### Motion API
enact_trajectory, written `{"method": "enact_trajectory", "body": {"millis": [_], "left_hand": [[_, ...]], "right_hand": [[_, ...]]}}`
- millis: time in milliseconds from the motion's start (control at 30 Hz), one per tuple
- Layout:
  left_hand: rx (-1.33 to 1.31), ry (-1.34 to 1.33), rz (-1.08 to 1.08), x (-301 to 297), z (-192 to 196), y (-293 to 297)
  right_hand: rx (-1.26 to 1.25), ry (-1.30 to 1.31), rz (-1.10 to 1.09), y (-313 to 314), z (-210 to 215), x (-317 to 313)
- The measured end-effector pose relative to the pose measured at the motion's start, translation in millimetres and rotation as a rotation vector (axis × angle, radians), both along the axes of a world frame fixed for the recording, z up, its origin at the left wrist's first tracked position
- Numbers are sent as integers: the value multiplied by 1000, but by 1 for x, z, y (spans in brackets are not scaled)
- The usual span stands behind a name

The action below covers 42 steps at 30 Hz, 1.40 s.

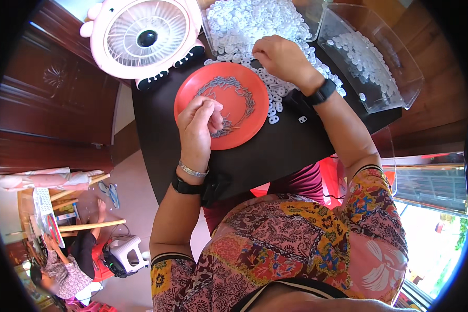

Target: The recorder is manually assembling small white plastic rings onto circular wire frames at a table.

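Note:
A round red plate (221,73) lies on the black table, with many small grey metal pieces (249,99), like screws or pins, spread on it in a ring. Over the plate's left side is my left hand (200,117), its fingers curled closed; whatever they hold is hidden. My right hand (283,60) is closed in a pinch above the heap of small white plastic pieces (278,86), which are oval with two holes. What sits between its fingertips cannot be made out. Both wrists wear black bands.
A clear bin (317,21) heaped with white pieces stands at the back. Right of it, a clear tray (400,67) holds more. A pink fan (101,52) stands at the back left of the black table (161,130). Another person (70,275) sits at the far lower left.

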<state>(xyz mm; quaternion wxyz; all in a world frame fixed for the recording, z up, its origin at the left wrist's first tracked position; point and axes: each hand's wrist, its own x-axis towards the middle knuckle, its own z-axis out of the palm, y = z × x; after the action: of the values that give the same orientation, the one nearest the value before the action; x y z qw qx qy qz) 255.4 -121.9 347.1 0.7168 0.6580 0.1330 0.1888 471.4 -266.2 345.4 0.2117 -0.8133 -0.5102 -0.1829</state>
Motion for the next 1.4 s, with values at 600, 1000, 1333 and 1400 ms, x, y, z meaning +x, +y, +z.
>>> {"method": "enact_trajectory", "body": {"millis": [600,1000,1333,1400], "left_hand": [[88,-20,-159,1,-4,-3],[15,117,-214,0,1,-5],[-31,117,-148,0,3,1],[-41,109,-133,1,3,1]], "right_hand": [[-44,659,526,9,35,-72],[50,744,444,13,28,-86],[-215,288,502,-5,30,-60],[-293,174,485,-2,19,-61]]}}
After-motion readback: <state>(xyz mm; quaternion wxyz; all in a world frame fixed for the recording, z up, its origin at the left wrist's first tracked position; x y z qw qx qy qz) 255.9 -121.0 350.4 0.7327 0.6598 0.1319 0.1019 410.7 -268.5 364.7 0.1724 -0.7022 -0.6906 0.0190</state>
